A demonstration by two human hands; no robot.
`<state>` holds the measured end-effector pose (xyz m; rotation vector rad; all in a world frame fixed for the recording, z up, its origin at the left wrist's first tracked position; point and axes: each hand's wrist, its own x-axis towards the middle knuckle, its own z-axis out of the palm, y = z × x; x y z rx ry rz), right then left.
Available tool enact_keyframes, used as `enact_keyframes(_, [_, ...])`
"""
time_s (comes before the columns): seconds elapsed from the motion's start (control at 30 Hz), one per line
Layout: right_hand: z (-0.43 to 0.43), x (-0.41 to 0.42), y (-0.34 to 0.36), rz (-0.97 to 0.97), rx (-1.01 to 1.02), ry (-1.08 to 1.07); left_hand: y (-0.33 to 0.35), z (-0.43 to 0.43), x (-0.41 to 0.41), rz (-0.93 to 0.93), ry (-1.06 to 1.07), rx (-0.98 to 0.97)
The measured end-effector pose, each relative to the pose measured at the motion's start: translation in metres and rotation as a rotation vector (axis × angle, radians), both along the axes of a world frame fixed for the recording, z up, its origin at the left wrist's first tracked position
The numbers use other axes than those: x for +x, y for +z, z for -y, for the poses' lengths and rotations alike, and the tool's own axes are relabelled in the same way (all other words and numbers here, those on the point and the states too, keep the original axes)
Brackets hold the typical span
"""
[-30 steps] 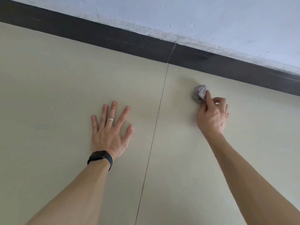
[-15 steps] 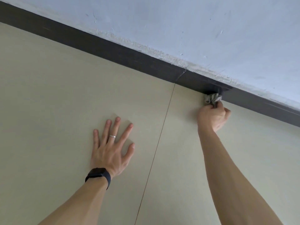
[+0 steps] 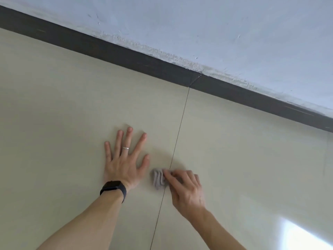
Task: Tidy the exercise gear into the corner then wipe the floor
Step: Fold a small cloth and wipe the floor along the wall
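The right hand (image 3: 187,190) is smeared by motion blur, and it covers the right part of the grey cloth (image 3: 158,178), so the grip of its fingers (image 3: 171,176) underneath cannot be made out. Both forearms run off the bottom edge, below the cloth.

Beige floor (image 3: 63,105) met a dark brown skirting board (image 3: 126,56); above the board, a pale blue-grey wall (image 3: 216,24). The cloth (image 3: 158,178) was grey.

Single head-worn view, looking forward and steeply down at close range onto the tiled floor (image 3: 54,123). The dark skirting board (image 3: 126,56) is running diagonally from upper left to right edge, the wall (image 3: 234,24) filling the upper right.
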<state>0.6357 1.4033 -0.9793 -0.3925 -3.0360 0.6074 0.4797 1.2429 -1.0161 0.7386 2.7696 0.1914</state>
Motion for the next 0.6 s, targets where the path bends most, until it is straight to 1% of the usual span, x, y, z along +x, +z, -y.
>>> enact_keyframes(0.07, [0.015, 0.040, 0.004, 0.021, -0.012, 0.174, 0.001, 0.000, 0.000, 0.016, -0.003, 0.013])
enact_keyframes(0.13, [-0.004, 0.029, 0.002, 0.026, 0.025, 0.292, 0.001, 0.001, 0.000, 0.043, 0.006, -0.004])
enact_keyframes(0.17, [-0.022, 0.011, -0.001, 0.010, 0.078, 0.287, 0.000, 0.002, 0.000, 0.050, 0.010, -0.011])
enact_keyframes(0.2, [-0.044, -0.011, -0.005, -0.015, 0.120, 0.203, -0.001, 0.002, 0.000, 0.048, 0.008, -0.010])
enact_keyframes(0.27, [-0.090, -0.057, -0.007, -0.045, 0.167, -0.150, -0.004, 0.003, 0.000, 0.018, -0.003, 0.011])
enact_keyframes(0.3, [-0.102, -0.073, -0.009, -0.053, 0.156, -0.319, -0.004, 0.004, 0.000, 0.002, 0.001, 0.024])
enact_keyframes(0.33, [-0.101, -0.079, -0.012, -0.050, 0.138, -0.413, -0.005, 0.004, 0.000, -0.005, 0.002, 0.029])
enact_keyframes(0.37, [-0.085, -0.076, -0.014, -0.053, 0.137, -0.437, -0.006, 0.004, 0.001, -0.008, -0.003, 0.028])
enact_keyframes(0.4, [-0.059, -0.063, -0.014, -0.062, 0.136, -0.393, -0.006, 0.004, 0.001, -0.012, -0.008, 0.024])
enact_keyframes(0.43, [-0.026, -0.039, -0.013, -0.064, 0.116, -0.274, -0.005, 0.004, 0.001, -0.016, -0.010, 0.028])
enact_keyframes(0.53, [0.070, 0.070, -0.006, 0.036, 0.001, 0.239, -0.006, 0.005, 0.001, -0.039, -0.024, 0.065])
enact_keyframes(0.6, [0.088, 0.113, -0.003, 0.083, -0.030, 0.511, -0.007, 0.007, 0.001, -0.048, -0.038, 0.053])
